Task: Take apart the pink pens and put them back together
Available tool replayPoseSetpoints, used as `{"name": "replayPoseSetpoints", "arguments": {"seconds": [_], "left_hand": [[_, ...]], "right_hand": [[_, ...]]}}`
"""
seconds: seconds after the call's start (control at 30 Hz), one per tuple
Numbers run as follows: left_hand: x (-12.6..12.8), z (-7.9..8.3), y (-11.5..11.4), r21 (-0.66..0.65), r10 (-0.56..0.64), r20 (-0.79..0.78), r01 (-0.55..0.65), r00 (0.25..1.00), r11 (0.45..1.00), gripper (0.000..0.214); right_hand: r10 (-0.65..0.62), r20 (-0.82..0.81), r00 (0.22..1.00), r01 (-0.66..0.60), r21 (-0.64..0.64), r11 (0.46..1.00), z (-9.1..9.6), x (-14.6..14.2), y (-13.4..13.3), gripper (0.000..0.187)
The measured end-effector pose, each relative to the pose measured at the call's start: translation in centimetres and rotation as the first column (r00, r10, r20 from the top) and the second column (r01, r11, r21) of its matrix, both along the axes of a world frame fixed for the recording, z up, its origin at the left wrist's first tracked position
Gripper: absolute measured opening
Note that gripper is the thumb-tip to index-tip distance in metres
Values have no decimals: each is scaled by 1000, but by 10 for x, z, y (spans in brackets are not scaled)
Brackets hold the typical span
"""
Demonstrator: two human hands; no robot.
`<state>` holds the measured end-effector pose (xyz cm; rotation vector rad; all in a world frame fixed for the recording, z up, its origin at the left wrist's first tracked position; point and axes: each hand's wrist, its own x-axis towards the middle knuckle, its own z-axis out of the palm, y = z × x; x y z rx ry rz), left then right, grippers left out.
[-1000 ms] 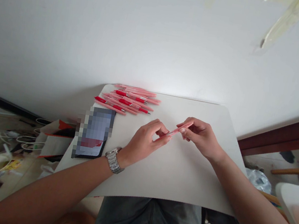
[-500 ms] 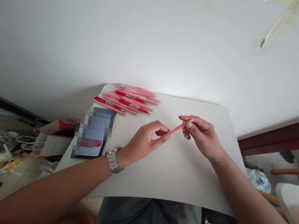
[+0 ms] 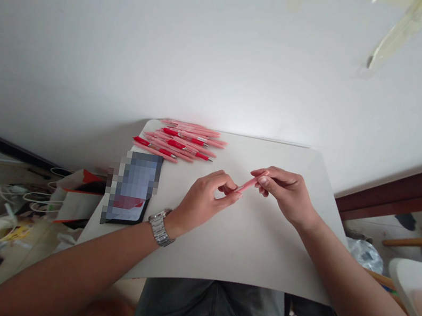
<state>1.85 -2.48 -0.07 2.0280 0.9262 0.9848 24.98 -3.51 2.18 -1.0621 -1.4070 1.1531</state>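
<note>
A pink pen (image 3: 250, 183) is held above the table between both hands, slanting up to the right. My left hand (image 3: 210, 196), with a metal watch on its wrist, pinches the lower left end. My right hand (image 3: 284, 190) grips the upper right end between thumb and fingers. Its fingertips hide part of that end. To the left, at the back of the table, lies a loose pile of pink and red pens (image 3: 185, 140), apart from both hands.
A phone (image 3: 135, 188) with a blurred screen lies at the left edge of the white table (image 3: 244, 250). A wall (image 3: 248, 78) rises behind. Bags and cables clutter the floor at left; another white surface (image 3: 406, 271) stands at right.
My right hand's fingertips have shifted slightly left and down, closer to my left hand. The pen stays held at both ends, and the pile has not moved.
</note>
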Motion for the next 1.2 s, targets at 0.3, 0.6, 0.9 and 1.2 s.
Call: {"name": "replayPoseSetpoints", "arguments": {"seconds": [0.3, 0.6, 0.9, 1.2], "left_hand": [[2, 0, -2, -108, 5, 65, 2, 998, 994, 16], [1, 1, 2, -249, 9, 143, 27, 990, 968, 25], [0, 3, 1, -310, -9, 109, 43, 994, 950, 29], [-1, 3, -3, -338, -59, 107, 92, 993, 937, 38]], "right_hand": [[-22, 17, 1000, 22, -5, 1000, -5, 3, 2, 24], [-222, 255, 941, 147, 282, 948, -2, 8, 1, 32], [-268, 731, 627, -319, 555, 768, -11, 17, 2, 39], [-276, 811, 516, -430, 524, 736, -8, 15, -1, 36]]}}
